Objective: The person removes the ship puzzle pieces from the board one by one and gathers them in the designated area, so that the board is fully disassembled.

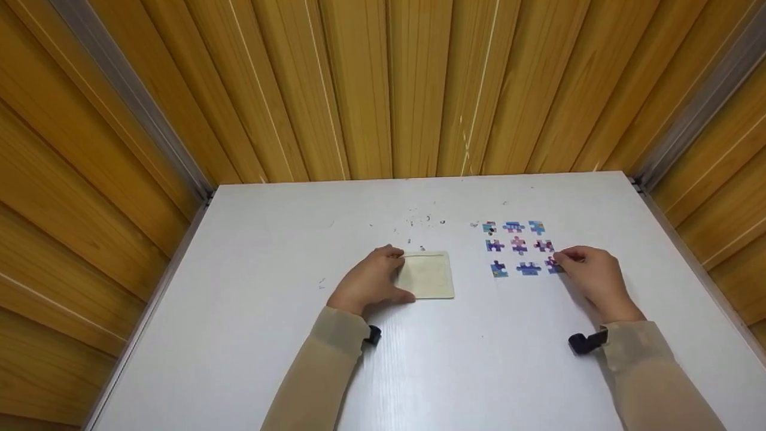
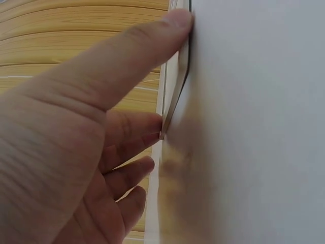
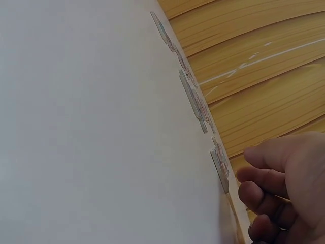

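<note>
A shallow cream puzzle tray (image 1: 426,276) lies on the white table. My left hand (image 1: 374,278) holds it at its left side, thumb on the near edge and fingertips at the far left corner. In the left wrist view the tray's edge (image 2: 179,84) runs between thumb and fingers. To the right, several colourful jigsaw pieces lie apart in three rows. Over the near right jigsaw piece (image 1: 553,265) hovers my right hand (image 1: 592,278), its fingers loosely bent. In the right wrist view a small gap separates those fingers from the nearest piece (image 3: 219,165); I see nothing held.
The white table (image 1: 239,335) meets a wooden plank wall (image 1: 413,90) at the back, with more planks on both sides. Small dark marks (image 1: 428,219) dot the tabletop beyond the tray. A black wrist camera mount (image 1: 583,343) sticks out from the right sleeve.
</note>
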Tool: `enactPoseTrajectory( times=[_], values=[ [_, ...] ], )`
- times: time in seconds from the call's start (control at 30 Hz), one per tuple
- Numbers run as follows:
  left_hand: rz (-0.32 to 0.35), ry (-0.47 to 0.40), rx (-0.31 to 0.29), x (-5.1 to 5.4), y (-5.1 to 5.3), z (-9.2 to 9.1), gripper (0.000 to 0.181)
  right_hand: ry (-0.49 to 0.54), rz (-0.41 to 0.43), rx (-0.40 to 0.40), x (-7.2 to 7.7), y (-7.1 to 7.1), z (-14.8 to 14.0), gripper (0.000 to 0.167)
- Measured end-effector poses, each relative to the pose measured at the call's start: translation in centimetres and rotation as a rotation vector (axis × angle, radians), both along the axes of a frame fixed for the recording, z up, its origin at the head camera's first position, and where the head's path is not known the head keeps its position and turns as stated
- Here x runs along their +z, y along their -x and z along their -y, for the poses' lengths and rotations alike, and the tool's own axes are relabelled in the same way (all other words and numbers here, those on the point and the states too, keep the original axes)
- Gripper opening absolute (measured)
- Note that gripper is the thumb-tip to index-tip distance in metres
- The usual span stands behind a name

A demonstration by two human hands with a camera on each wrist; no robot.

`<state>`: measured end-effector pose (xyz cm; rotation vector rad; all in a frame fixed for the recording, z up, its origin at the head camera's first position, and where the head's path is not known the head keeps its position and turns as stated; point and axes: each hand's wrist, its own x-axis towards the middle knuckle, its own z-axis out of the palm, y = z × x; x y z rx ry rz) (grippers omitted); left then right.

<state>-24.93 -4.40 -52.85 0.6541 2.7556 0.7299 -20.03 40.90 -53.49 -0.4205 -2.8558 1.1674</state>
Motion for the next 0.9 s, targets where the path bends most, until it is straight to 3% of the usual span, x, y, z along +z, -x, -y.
enactPoseTrajectory(
  times=[0.17,0.57,0.73,0.9],
  values=[
    [-0.042,0.008,-0.035,-0.2,0.3,0.0,0.083,-0.004,-0.066,-0.013,-0.2,0.0,-0.4,0.056],
    [-0.047,0.006,-0.015,0.6,0.8,0.3,0.087,0.042,-0.057,-0.051,0.6,0.4,-0.6,0.058],
    [-0.083,0.04,-0.004,1.1,1.0,1.5,0.094,0.023,-0.065,-0.045,1.2,0.0,-1.2,0.056],
    [-0.175,0.103,0.061,2.0,1.7,3.7,0.107,-0.048,-0.071,-0.006,1.6,-0.1,-2.7,0.058]
  ],
)
